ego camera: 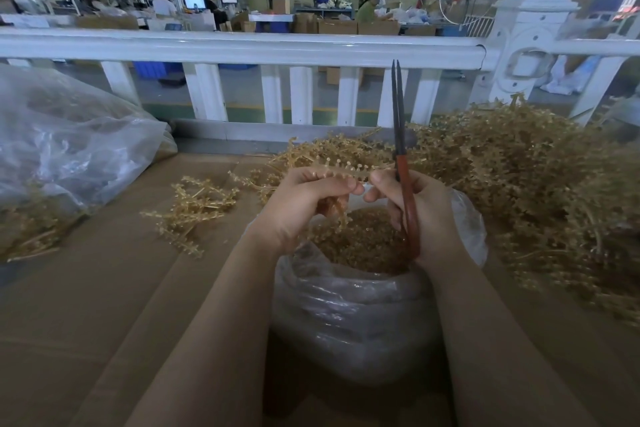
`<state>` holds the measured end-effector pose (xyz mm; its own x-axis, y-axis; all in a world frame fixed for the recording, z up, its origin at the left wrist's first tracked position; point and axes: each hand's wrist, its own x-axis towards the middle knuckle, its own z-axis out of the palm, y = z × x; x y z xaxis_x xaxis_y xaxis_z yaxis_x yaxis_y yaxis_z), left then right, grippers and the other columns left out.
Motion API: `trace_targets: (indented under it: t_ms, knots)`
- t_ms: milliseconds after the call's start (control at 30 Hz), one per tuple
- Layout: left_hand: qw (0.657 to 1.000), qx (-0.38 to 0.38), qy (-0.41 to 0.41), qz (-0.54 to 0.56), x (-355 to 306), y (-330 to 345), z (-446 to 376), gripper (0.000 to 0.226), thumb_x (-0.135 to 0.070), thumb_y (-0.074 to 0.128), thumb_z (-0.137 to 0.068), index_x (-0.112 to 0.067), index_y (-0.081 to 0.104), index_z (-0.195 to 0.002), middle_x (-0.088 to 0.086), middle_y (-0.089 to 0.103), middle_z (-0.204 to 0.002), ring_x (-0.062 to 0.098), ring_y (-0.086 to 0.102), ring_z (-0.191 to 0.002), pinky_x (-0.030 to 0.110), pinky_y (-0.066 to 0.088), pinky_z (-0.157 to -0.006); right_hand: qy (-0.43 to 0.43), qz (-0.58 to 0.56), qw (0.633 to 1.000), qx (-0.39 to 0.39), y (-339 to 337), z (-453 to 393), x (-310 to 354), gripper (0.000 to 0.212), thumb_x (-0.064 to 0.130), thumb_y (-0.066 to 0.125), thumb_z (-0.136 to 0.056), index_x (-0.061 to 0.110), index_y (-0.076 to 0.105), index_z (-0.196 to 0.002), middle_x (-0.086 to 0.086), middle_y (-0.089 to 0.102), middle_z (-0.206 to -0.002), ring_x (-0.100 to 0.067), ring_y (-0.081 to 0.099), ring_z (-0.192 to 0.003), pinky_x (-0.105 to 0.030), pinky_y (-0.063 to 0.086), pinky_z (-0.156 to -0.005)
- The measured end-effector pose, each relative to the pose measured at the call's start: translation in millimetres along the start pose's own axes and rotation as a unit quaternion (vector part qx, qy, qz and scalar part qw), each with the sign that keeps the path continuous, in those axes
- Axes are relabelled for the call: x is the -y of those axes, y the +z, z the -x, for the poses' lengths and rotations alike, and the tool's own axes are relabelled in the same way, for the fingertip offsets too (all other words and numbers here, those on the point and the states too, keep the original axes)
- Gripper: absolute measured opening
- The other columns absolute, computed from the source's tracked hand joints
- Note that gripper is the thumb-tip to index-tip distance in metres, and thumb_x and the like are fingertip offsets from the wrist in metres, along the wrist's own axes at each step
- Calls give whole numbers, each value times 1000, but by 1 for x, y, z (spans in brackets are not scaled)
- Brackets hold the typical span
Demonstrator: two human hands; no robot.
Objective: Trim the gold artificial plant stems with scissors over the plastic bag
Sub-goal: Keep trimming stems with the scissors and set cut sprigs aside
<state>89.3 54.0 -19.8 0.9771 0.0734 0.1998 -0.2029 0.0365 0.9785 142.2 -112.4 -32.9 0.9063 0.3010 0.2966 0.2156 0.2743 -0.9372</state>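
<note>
**Gold stem held between both hands above the open bag**

A single gold stem (341, 173) with small knobbed buds runs sideways between the two hands, directly over the mouth of the plastic bag (349, 315). The left hand (304, 208) has its fingers curled round the stem's left end, with some strands hanging down from its grip toward the bag. The right hand (419, 215) pinches the stem's right end between thumb and forefinger, while its other fingers wrap the red-brown handles of the scissors (401, 163). The scissors stand nearly upright, dark blades almost together and pointing up in front of the railing, clear of the stem.

The bag sits between the forearms, its rim rolled open, and holds a heap of small gold trimmings (360, 243). The right hand and scissor handles cover part of its far rim.

All this rests on a brown cardboard surface (104, 288). A small cluster of loose stems (194, 208) lies to the left of the left hand. A large tangled pile of gold stems (519, 191) fills the right side and reaches behind both hands. At far left is a big clear bag (69, 149) with more gold stems inside. A white railing (242, 45) crosses behind the work area.
</note>
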Motion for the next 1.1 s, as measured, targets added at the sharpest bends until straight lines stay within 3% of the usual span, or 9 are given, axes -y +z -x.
trace_targets:
  t_ms: [167,300,467,567,733,867,1000,1100]
  knots:
    - [1000,13,-7,-22,-1,0,2,12,-19,70,-82,-18,79,-74,-6,64,-62,10,52,-56,21,44,-54,-9,10,1000,10,-1,0,0,8,2,65,-94,3,69,-87,-6,69,-70,1,58,-47,-7,44,-50]
    - [999,-46,-25,-15,2,1,-3,20,-14,69,-91,-11,71,-72,0,56,-58,10,49,-48,20,45,-49,5,50,998,24,-2,-1,-2,13,6,70,-91,10,73,-78,-9,71,-72,-2,50,-43,-10,42,-48]
    - [996,-57,-55,-39,4,1,-3,20,-27,69,-91,-13,68,-77,3,59,-63,15,53,-56,25,48,-61,26,47,998,39,-5,-3,-3,10,4,68,-92,11,73,-87,-7,75,-76,-8,38,-41,-22,31,-42]
    - [995,-51,-78,-42,4,2,-2,22,-32,68,-92,-15,75,-79,4,59,-64,12,51,-55,22,44,-58,23,45,998,48,-6,-4,-4,9,3,67,-92,10,73,-90,-8,76,-79,-8,37,-42,-22,30,-42]
    - [996,-44,-75,-19,1,5,-2,33,-43,72,-78,-14,80,-90,1,55,-56,12,46,-49,21,41,-52,17,40,998,44,-6,-4,-5,9,3,67,-92,10,74,-92,-6,75,-78,-6,39,-44,-17,33,-43]
    - [995,-67,-67,-20,3,6,-2,19,-32,71,-88,-17,81,-82,2,58,-61,10,46,-48,19,41,-48,0,58,998,23,-3,-4,-7,6,2,69,-91,6,73,-93,-7,75,-78,-1,49,-46,-11,39,-47]
    - [995,-82,-49,-17,3,8,-2,29,-25,67,-94,-19,77,-67,10,77,-88,5,47,-45,15,42,-46,-12,54,998,6,0,-3,-9,2,5,73,-89,7,72,-88,0,74,-72,3,60,-52,-7,44,-50]
    - [995,-90,-36,-40,6,8,-2,27,-25,65,-96,-16,77,-74,4,75,-78,1,46,-42,14,42,-46,-15,68,998,4,-1,-5,-11,7,12,76,-88,7,71,-86,11,68,-60,4,60,-52,-7,44,-52]
